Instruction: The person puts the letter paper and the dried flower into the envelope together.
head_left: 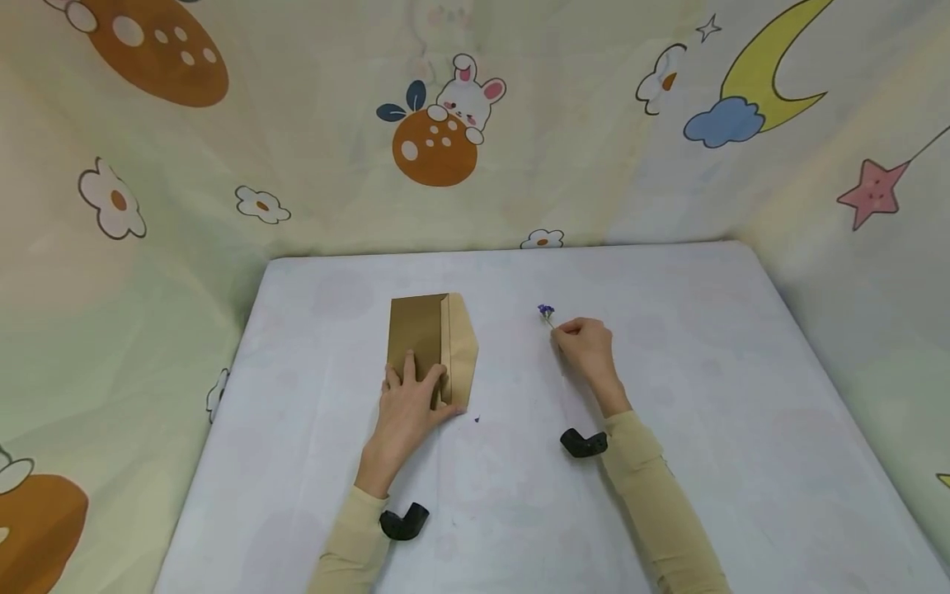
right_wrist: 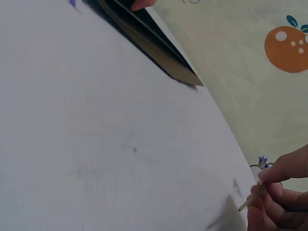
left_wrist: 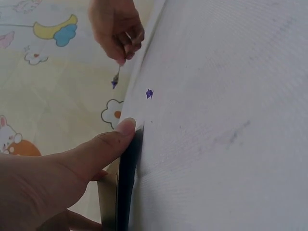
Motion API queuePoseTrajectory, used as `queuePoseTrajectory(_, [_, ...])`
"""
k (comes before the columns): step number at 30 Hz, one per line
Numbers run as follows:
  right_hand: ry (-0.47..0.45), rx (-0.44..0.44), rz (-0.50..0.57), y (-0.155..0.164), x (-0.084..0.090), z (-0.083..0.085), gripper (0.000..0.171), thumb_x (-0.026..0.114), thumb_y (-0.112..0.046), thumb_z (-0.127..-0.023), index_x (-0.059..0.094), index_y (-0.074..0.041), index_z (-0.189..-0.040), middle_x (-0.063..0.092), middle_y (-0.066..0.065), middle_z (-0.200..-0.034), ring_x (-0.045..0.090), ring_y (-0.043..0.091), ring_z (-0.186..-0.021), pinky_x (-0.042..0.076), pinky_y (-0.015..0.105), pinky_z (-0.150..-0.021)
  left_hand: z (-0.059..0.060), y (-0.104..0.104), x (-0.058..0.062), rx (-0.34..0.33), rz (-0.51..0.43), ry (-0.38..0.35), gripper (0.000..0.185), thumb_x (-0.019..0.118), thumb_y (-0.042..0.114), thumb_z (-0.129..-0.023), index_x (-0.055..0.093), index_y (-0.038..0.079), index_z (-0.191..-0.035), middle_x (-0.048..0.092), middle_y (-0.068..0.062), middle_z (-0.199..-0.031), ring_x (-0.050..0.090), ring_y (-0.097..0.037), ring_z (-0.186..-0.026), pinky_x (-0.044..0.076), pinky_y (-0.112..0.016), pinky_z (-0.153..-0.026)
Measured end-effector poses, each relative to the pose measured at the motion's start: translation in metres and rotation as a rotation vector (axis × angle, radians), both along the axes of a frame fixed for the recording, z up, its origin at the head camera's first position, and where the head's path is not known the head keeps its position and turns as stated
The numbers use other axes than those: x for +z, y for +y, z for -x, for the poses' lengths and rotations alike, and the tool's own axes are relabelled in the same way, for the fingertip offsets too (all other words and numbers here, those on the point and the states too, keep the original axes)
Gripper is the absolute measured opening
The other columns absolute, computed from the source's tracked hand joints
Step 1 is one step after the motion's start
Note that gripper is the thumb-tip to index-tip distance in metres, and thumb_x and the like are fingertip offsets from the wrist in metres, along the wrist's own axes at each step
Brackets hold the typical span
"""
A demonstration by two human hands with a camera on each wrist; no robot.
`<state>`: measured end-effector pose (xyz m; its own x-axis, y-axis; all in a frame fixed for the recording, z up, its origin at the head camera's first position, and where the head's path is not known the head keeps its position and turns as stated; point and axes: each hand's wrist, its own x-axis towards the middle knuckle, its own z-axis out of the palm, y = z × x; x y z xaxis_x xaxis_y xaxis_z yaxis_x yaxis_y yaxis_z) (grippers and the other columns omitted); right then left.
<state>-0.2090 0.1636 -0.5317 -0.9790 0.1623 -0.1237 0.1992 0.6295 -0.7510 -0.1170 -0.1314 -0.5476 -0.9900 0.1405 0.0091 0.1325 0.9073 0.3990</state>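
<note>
A gold-brown paper envelope lies on the white table, its pale pointed flap folded out to the right. My left hand rests on its near end with fingers spread; the thumb reaches the flap's lower corner. In the left wrist view that thumb lies along the envelope's edge. To the right, my right hand pinches the thin stem of a small purple flower between thumb and fingertips. The right wrist view shows the cut stem end poking out below the fingers.
A small purple petal bit lies on the white tabletop near the envelope's lower corner. Black wrist mounts sit by both sleeves. A printed cloth with cartoon pictures hangs behind the table and along both sides.
</note>
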Motion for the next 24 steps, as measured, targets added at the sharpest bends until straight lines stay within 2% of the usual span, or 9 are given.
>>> queuePoseTrajectory(2, [-0.02, 0.005, 0.07, -0.004, 0.002, 0.0, 0.026, 0.069, -0.017, -0.092, 0.075, 0.005, -0.104, 0.076, 0.019, -0.091, 0.069, 0.019, -0.07, 0.053, 0.024, -0.061, 0.0, 0.0, 0.001, 0.002, -0.005, -0.011, 0.064, 0.083, 0.054, -0.081, 0.059, 0.021, -0.13, 0.032, -0.039, -0.157, 0.03, -0.076, -0.133, 0.037, -0.078, -0.103])
queuePoseTrajectory(8, [-0.079, 0.019, 0.21, -0.02, 0.005, -0.002, 0.026, 0.073, -0.016, -0.092, 0.074, 0.006, -0.105, 0.077, 0.02, -0.091, 0.067, 0.01, -0.06, 0.06, 0.028, -0.062, 0.0, 0.0, 0.003, 0.01, -0.018, -0.029, 0.067, 0.083, 0.056, -0.08, 0.058, 0.021, -0.131, 0.031, -0.038, -0.158, 0.029, -0.075, -0.135, 0.037, -0.077, -0.104])
queuePoseTrajectory(16, [-0.083, 0.082, 0.214, -0.048, 0.006, -0.004, 0.02, 0.073, -0.014, -0.091, 0.076, 0.004, -0.099, 0.076, 0.017, -0.084, 0.067, 0.01, -0.057, 0.059, 0.027, -0.06, 0.002, -0.001, 0.0, 0.014, 0.001, -0.003, 0.071, 0.081, 0.06, -0.08, 0.058, 0.02, -0.134, 0.033, -0.038, -0.157, 0.031, -0.074, -0.135, 0.04, -0.075, -0.103])
queuePoseTrajectory(24, [-0.093, 0.17, 0.27, -0.082, 0.01, -0.009, 0.016, 0.072, -0.012, -0.09, 0.077, 0.003, -0.093, 0.075, 0.017, -0.08, 0.067, 0.014, -0.059, 0.06, 0.031, -0.06, 0.001, -0.001, -0.002, 0.017, 0.01, -0.009, 0.071, 0.08, 0.061, -0.08, 0.058, 0.022, -0.135, 0.031, -0.037, -0.158, 0.03, -0.074, -0.136, 0.039, -0.075, -0.104])
